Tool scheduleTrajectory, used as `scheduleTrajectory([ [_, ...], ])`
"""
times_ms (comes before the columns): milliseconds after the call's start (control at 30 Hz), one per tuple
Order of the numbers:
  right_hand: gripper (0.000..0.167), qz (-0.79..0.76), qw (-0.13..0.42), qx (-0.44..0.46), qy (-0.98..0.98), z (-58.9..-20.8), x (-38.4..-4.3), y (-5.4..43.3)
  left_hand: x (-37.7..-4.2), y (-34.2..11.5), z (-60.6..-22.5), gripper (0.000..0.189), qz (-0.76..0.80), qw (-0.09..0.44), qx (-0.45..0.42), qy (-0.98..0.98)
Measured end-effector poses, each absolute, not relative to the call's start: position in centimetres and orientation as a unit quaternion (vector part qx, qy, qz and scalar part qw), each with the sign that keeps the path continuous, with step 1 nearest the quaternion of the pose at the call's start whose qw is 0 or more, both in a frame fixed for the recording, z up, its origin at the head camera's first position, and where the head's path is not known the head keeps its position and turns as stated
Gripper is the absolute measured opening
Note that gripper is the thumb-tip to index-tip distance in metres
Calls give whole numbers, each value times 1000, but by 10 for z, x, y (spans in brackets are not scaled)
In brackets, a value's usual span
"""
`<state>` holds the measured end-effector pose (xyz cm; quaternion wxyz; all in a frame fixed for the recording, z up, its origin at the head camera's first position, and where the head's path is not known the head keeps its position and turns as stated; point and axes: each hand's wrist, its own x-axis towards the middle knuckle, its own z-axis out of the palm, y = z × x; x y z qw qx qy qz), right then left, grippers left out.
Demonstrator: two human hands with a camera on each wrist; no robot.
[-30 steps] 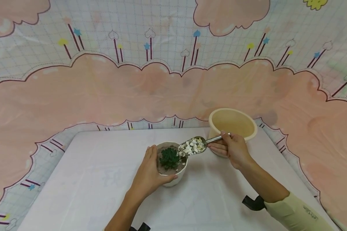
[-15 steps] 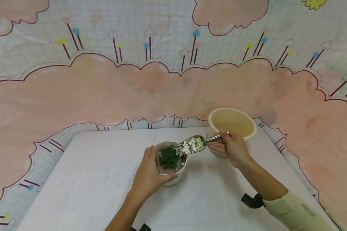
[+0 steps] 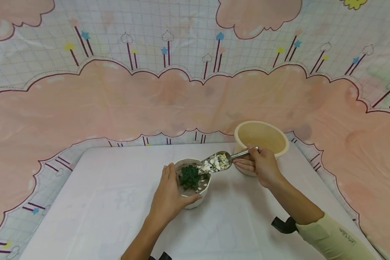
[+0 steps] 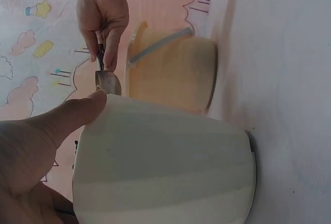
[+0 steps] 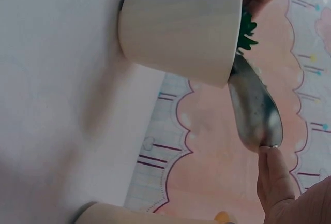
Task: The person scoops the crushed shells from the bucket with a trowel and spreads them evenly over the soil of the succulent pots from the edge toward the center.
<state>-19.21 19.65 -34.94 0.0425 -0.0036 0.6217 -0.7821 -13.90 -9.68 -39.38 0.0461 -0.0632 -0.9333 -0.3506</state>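
A printed cloth backdrop (image 3: 149,104), with peach clouds, stars and a faint grid, hangs behind a bench (image 3: 100,187) covered in smooth white. The pot (image 4: 165,162) is near the middle of the bench, about upright, between the person's 2 hands.

The left hand (image 3: 169,198) grips it from the left, thumb along the near rim and fingers around the far side. From the right, the right hand (image 3: 263,166) pinches the thin handle of a scoop (image 5: 256,110) between thumb and fingertips.

The scoop's long axis slopes from that hand leftward and down to the pot, so its mouth lies at the rim's right side, close by the succulent (image 3: 189,177). Whether metal and rim touch is hard to tell. The right hand itself is well apart from the pot; the left is on it.

The scoop is shiny metal with a rounded trough, heaped with pale, flat, irregular chips (image 3: 216,163), white with some yellowish; a few lie on the grey-brown soil (image 3: 186,163) beside the plant. The pot is matte white, faceted, narrowing towards its base. The succulent is a tight dark-green rosette.

Behind the right hand stands a cream bucket (image 4: 176,74), round and smooth, with a grey carrying strap (image 4: 160,46).
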Motion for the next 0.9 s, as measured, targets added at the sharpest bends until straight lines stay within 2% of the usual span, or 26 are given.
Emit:
scheduleTrajectory([
  [433,35,-781,33,1,624,-347,-195,196,-146,-106,-397,130,-378,37,-102,-919],
  [700,37,-777,32,-3,628,-347,-195,196,-141,-99,-393,135,-375,35,-76,-923],
  [900,40,-780,30,-10,625,-347,-197,196,-143,-101,-396,132,-368,48,-88,-924],
])
